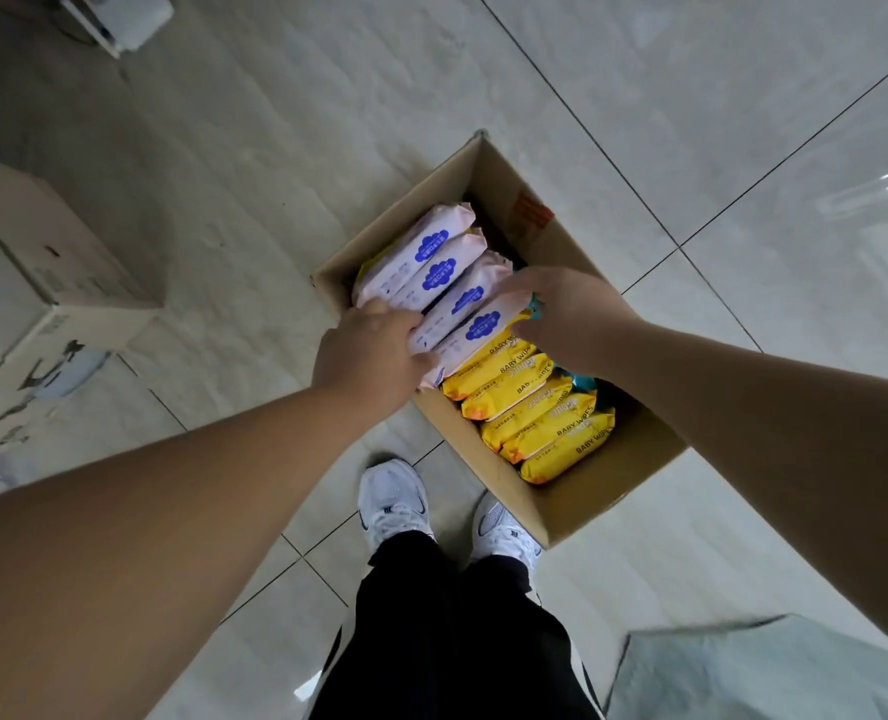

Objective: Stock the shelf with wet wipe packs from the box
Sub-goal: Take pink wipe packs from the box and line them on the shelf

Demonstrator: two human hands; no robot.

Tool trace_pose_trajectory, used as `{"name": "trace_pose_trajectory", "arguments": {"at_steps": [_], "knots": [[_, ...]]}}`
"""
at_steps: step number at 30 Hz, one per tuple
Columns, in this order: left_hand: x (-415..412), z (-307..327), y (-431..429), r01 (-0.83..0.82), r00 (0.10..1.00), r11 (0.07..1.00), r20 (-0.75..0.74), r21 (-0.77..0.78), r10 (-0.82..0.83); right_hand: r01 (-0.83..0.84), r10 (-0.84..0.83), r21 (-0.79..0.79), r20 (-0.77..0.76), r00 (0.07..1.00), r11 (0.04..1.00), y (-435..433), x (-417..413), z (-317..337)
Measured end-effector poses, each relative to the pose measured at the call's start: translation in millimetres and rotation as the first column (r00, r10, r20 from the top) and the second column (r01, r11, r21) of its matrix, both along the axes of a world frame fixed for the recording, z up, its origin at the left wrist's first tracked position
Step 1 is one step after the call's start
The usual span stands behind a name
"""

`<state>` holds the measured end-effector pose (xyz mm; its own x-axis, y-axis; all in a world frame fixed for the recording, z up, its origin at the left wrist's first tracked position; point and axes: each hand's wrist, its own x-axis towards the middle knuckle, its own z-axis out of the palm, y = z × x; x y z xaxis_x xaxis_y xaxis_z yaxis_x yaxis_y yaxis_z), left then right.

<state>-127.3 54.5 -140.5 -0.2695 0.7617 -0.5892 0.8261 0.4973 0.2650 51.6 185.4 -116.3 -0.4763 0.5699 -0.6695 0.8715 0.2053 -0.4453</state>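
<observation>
Legibly, "BABY WIPES" on yellow packs (531,409) beside pink packs (434,267)

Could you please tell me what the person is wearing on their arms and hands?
The left forearm and right forearm are bare, no sleeves in view; the left hand and right hand show no gloves, rings, watch or bracelet.

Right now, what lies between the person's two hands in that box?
In the head view, pink wipe packs span the gap between the left hand and the right hand, each gripping an end, inside the cardboard box.
</observation>
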Motion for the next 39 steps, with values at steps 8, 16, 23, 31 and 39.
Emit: {"name": "trace_pose_trajectory", "arguments": {"at_steps": [8, 16, 23, 31, 39], "knots": [[-22.0, -23.2, 5.0, -0.026, 0.992, 0.996, -0.119, 0.088, 0.036, -0.127, 0.129, 0.132, -0.006, 0.992, 0.983, 11.2, -12.0, -30.2], [-33.4, -14.6, 6.4, -0.166, 0.986, 0.959, 0.072, 0.232, 0.153, -0.147, 0.148, 0.043, -0.012, 0.989, 0.988, 3.8, -4.1, -23.9], [-34.7, 35.5, 23.9, -0.337, 0.920, 0.921, 0.278, 0.195, 0.277, 0.038, -0.036, 0.020, -0.094, 0.995, 0.999, 2.9, 14.5, 14.6], [-50.9, 160.5, 69.0, -0.295, 0.947, 0.910, 0.212, 0.291, 0.239, 0.179, -0.173, 0.010, -0.216, 0.961, 0.984, 12.8, 20.6, 144.9], [-58.6, 367.9, 87.9, -0.262, 0.943, 0.894, 0.295, 0.364, 0.156, 0.296, -0.272, 0.007, -0.372, 0.887, 0.955, 13.7, 26.9, 337.3]]}}
